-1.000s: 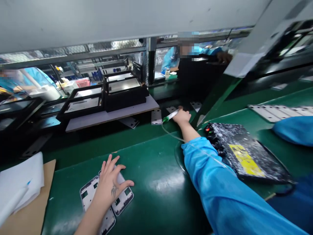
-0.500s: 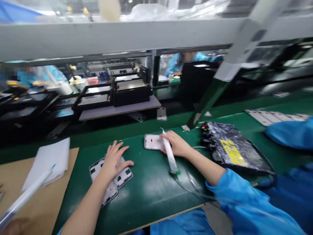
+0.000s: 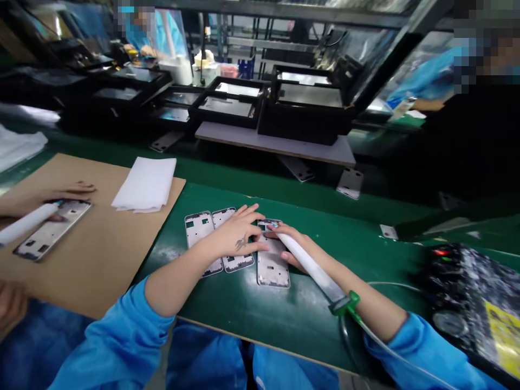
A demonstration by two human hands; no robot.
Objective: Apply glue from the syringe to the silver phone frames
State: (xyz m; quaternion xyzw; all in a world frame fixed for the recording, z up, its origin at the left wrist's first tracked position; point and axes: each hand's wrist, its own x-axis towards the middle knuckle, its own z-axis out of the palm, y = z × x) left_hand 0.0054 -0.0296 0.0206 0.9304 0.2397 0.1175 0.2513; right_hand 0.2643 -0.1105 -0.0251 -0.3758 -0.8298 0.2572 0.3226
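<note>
Head view, left hand at centre, grip apart, spread over the middle pale plate; right hand right of centre, grip clamped on a white tube, its tip over the right plate; plates mid-picture, on the green surface

Glossy green worktop with a narrow, pale front edge. Directly on it: two light, phone-shaped plates side by side; just right of these, a third plate, flat or nearly so; at far right, a scuffed black box with a yellow label; at left, a brown sheet beneath a folded white cloth.
</note>
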